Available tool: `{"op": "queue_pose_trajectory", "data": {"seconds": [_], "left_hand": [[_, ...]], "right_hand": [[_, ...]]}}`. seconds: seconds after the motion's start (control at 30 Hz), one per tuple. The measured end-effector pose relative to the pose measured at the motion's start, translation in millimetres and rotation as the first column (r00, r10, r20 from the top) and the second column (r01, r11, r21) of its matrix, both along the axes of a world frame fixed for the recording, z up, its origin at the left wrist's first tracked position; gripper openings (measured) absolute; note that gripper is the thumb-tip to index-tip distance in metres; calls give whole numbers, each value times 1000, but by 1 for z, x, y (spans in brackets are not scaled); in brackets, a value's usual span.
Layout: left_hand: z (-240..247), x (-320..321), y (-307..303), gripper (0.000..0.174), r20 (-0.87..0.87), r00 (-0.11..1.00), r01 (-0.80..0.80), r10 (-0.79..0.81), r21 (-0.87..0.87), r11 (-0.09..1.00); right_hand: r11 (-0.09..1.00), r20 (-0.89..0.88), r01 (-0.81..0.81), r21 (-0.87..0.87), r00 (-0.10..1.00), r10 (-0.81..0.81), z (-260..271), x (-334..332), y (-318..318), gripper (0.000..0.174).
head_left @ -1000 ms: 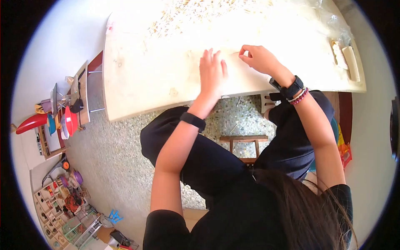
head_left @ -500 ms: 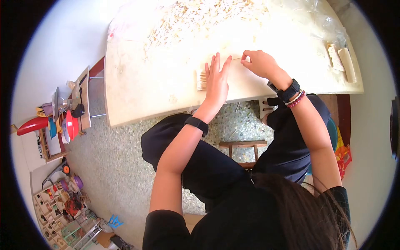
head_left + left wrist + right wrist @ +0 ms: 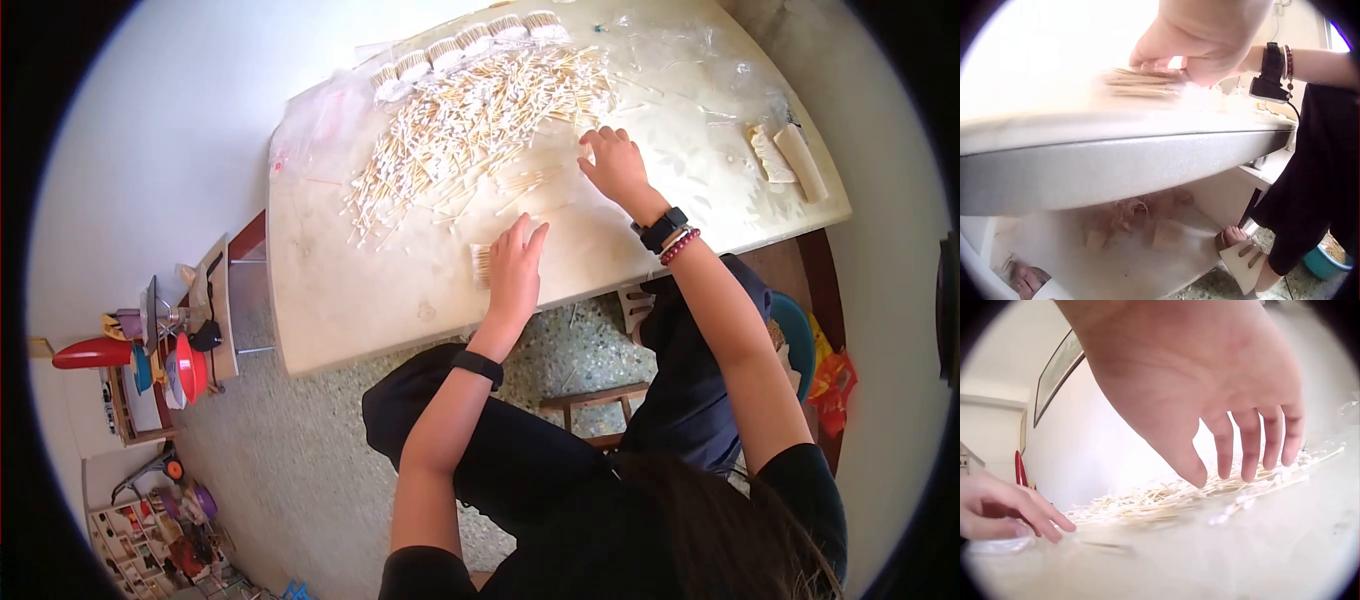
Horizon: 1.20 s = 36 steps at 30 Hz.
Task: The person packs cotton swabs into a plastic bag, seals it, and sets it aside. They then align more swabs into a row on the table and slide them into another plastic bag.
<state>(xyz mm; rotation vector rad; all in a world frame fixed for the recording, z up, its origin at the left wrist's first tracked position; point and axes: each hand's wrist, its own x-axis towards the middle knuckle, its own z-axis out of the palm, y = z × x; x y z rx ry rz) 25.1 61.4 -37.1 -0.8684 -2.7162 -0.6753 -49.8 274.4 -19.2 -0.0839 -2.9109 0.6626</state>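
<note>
A broad heap of loose cotton swabs [image 3: 480, 115] with white tips covers the back middle of the table. My right hand [image 3: 615, 165] reaches to the heap's right edge, fingers spread and slightly bent, holding nothing. In the right wrist view its fingertips hang just above the swabs. My left hand [image 3: 514, 278] is low near the table's front edge, fingers loosely extended. Close at its left side lies a small, neatly lined-up bundle of swabs [image 3: 481, 265], partly hidden by the hand. A single swab [image 3: 1107, 545] lies off the left fingertips.
Several packed bunches of swabs [image 3: 443, 52] line the table's back edge. Clear plastic film [image 3: 325, 115] lies at the back left. Two pale rolled or folded pieces [image 3: 800, 162] sit at the right end. A wooden stool [image 3: 590, 397] stands below.
My right hand has stopped pinching a thin stick, opened its fingers and moved to the heap. The left hand has stayed beside the bundle. The head view has tilted, showing more of the table's back.
</note>
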Motion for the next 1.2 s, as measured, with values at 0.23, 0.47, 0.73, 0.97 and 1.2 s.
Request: {"op": "queue_pose_trajectory", "data": {"seconds": [0.23, 0.47, 0.73, 0.97, 1.2], "left_hand": [[3, -19, -38, 40, -38, 972, -236, 233, -199, 951], [-1, -36, -44, 49, 81, 955, -276, 284, -92, 957], [-7, -50, 11, 65, 116, 991, -67, 61, 51, 996], [-27, -62, 30, 59, 108, 986, -134, 128, 50, 990], [-7, -41, 35, 44, 22, 971, -234, 237, -102, 967]], "right_hand": [[992, -52, 71, 109, 997, -65, -20, -7, -4, 27], [969, -214, -226, -96, 956, 202, -35, -17, -12, 25], [902, -196, -413, -126, 902, 385, -26, -6, -27, 33], [843, -216, -520, -135, 846, 487, -28, -4, -24, 31], [787, -174, -593, -173, 805, 568, -12, 11, -19, 28]]}}
